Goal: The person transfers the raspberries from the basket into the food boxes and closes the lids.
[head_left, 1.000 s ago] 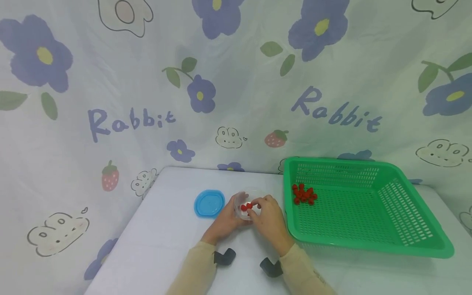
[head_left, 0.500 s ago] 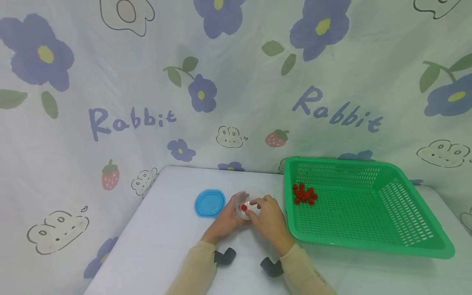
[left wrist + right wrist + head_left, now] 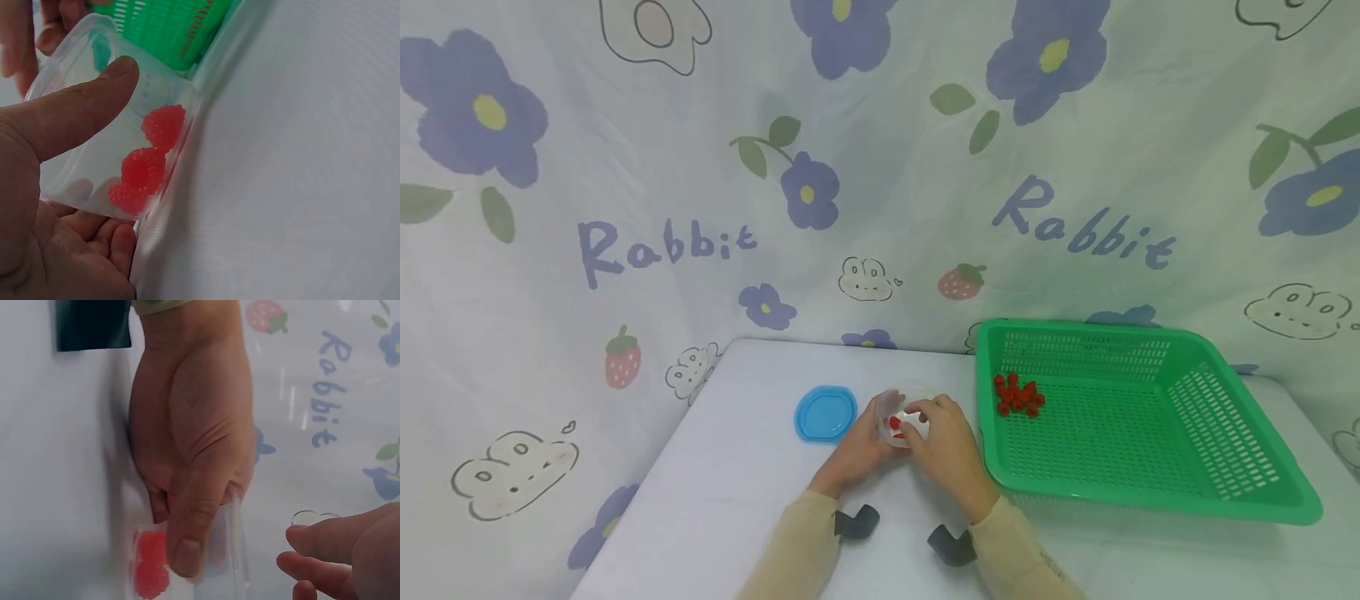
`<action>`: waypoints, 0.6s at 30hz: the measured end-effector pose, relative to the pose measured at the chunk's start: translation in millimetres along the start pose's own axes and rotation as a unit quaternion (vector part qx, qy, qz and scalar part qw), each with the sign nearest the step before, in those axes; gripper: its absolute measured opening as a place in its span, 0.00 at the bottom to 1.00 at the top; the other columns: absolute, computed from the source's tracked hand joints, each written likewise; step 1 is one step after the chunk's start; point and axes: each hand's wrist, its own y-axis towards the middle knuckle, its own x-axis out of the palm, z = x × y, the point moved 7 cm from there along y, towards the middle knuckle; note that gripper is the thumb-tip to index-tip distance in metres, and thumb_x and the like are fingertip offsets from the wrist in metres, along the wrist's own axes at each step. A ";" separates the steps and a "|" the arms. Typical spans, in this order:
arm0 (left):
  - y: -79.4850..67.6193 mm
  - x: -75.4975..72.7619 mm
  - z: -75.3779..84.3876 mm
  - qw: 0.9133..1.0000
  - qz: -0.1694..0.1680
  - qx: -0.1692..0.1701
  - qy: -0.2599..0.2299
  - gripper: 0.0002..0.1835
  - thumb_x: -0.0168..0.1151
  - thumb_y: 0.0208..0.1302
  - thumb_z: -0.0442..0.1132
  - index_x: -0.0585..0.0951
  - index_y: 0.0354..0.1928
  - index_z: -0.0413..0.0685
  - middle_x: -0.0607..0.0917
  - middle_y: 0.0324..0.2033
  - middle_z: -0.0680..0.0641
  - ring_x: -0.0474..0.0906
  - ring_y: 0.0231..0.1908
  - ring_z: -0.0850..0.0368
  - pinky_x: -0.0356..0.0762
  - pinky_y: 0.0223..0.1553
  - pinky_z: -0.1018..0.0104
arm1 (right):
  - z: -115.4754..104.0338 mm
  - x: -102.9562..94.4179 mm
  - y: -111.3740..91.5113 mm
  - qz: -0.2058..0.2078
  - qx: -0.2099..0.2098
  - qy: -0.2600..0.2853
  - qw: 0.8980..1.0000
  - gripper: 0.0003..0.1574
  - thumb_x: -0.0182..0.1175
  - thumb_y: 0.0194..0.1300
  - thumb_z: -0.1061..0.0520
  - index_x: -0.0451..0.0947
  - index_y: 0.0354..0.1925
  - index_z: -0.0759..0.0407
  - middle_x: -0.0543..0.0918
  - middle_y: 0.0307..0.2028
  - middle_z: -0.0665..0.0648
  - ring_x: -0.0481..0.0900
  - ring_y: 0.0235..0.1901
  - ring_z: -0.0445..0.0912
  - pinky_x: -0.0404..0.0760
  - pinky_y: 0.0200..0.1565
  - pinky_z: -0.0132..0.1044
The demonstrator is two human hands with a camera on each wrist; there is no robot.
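Note:
A clear plastic tub point(image 3: 69, 178) is tilted on its side in my left hand point(image 3: 859, 450), thumb across the outer wall and fingers beneath. Inside it, in the left wrist view, a few red raspberries point(image 3: 144, 172) rest along the lower wall and base. My right hand point(image 3: 952, 446) hovers at the tub's mouth. Its thumb and forefinger are spread apart, and in the right wrist view its fingertips point(image 3: 300, 540) hold nothing.
To the right stands a large green basket point(image 3: 1150, 498), with a cluster of raspberries point(image 3: 1017, 396) in its left corner. A blue lid point(image 3: 825, 415) lies on the white table point(image 3: 715, 483), left of the tub. A printed curtain point(image 3: 880, 208) hangs behind.
A raspberry at my right fingertips one second ago is no longer between them; it appears to have gone into the tub. The finger and thumb have parted. My left hand stays put.

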 end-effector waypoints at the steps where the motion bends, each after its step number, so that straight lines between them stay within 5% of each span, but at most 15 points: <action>1: 0.4 -0.2 0.1 1.000 0.000 0.002 -0.002 0.46 0.76 0.56 0.45 0.62 0.75 0.53 0.70 0.70 0.47 0.62 0.71 0.43 0.61 0.66 0.31 | -2.0 -1.6 -0.3 0.003 -0.003 0.004 1.000 0.12 0.69 0.63 0.57 0.86 0.45 0.60 0.78 0.35 0.57 0.74 0.36 0.48 0.78 0.36 0.38; 18: 1.5 0.3 -4.6 1.000 0.005 -0.008 0.001 0.48 0.76 0.56 0.45 0.60 0.76 0.52 0.69 0.71 0.46 0.64 0.70 0.42 0.62 0.66 0.33 | -22.8 -29.8 -5.1 0.049 -0.032 0.037 0.998 0.12 0.70 0.61 0.60 0.86 0.44 0.59 0.73 0.31 0.51 0.70 0.33 0.44 0.72 0.30 0.33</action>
